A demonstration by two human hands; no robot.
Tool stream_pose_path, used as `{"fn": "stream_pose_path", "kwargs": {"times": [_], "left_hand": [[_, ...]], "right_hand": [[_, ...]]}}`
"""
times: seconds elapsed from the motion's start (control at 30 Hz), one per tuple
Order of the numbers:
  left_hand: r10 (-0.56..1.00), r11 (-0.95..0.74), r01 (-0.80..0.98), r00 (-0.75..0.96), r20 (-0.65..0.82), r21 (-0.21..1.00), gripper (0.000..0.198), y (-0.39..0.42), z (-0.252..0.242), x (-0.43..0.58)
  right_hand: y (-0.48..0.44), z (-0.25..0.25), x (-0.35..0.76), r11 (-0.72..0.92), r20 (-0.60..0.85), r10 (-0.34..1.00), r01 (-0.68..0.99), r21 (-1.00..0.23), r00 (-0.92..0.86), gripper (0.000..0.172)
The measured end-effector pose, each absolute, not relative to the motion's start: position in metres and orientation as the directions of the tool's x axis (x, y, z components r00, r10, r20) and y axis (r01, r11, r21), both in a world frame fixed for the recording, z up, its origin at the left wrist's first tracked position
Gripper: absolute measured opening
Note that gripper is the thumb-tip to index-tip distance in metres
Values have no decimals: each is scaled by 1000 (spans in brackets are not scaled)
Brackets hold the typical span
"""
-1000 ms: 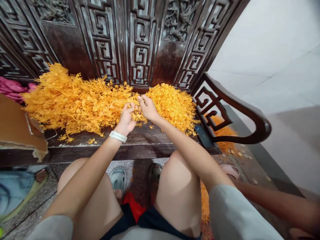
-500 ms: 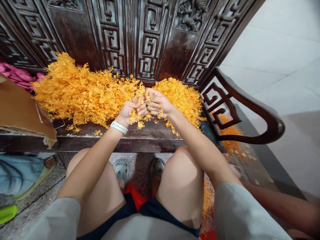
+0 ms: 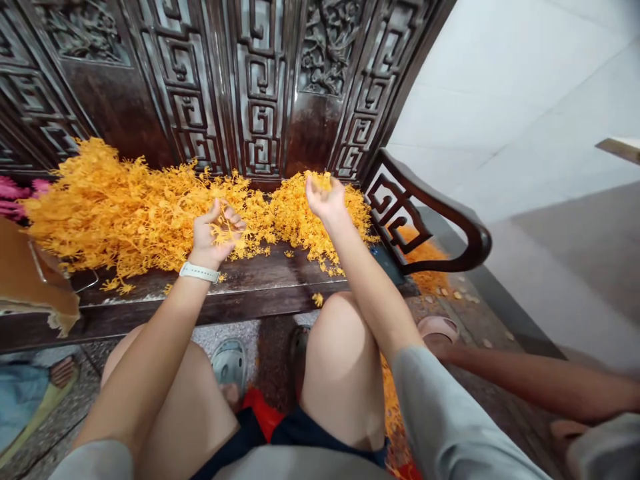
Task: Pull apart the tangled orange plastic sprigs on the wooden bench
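Note:
My left hand [image 3: 213, 235], with a pale watch band on its wrist, is curled palm up around some yellow plastic flower pieces [image 3: 223, 233]. It is in front of a large heap of yellow sprigs [image 3: 125, 213] on the dark bench. Over the smaller pile of yellow flower heads [image 3: 295, 213] at the right, my right hand [image 3: 325, 193] has its thumb and fingers apart, with nothing clearly held. A single yellow flower head [image 3: 318, 300] shows at the bench's front edge, near my right knee.
Torn cardboard [image 3: 35, 267] and pink flowers [image 3: 15, 197] are at the left. A carved backrest [image 3: 195, 100] rises behind the heaps, and a curved armrest [image 3: 470, 233] stands at the right. Orange pieces [image 3: 425, 260] lie on the floor beyond it. Another person's leg [image 3: 525, 380] reaches in from the right.
My hands, together before, are now apart: the right over the smaller pile, the left lower and to the left. The view has shifted right. A flower head now shows at the bench's front edge.

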State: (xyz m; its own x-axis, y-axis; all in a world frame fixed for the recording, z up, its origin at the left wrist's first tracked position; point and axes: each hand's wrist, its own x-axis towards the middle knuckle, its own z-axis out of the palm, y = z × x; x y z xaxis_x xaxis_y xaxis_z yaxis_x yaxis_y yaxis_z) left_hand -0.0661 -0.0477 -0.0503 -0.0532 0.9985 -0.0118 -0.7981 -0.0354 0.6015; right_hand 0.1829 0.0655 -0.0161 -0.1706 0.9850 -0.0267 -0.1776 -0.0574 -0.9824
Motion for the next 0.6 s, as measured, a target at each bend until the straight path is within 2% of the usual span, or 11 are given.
{"fn": "stream_pose_path", "kwargs": {"times": [0.07,0.13,0.2,0.3,0.4,0.43,0.5,0.6], "left_hand": [[997,-18,-774,-59,-44,633,28,-47,-50,-66],[997,13,-758,-36,-61,652,27,-47,-52,-62],[997,49,-746,0,-74,664,25,-47,-55,-57],[996,80,-718,27,-87,691,26,-44,-59,-53],[991,96,-682,-6,-137,725,24,-43,-61,-54],[983,104,-669,-46,-180,736,23,-43,-60,-55],[967,132,-628,-87,-239,767,26,-46,-56,-57],[983,144,-532,-22,-183,834,32,-52,-48,-60]], "right_hand": [[77,-37,185,-179,-195,980,-254,-950,39,39],[80,-50,185,-219,-263,959,-310,-925,107,39],[83,-56,188,-191,-228,970,-322,-927,82,36],[94,-59,199,-80,-91,996,-308,-948,22,29],[111,-66,212,18,30,999,-306,-952,-34,36],[115,-69,216,-15,5,998,-300,-954,-65,44],[120,-74,224,-188,-181,982,-245,-951,-49,57],[120,-75,238,-327,-352,928,-187,-926,121,54]]}}
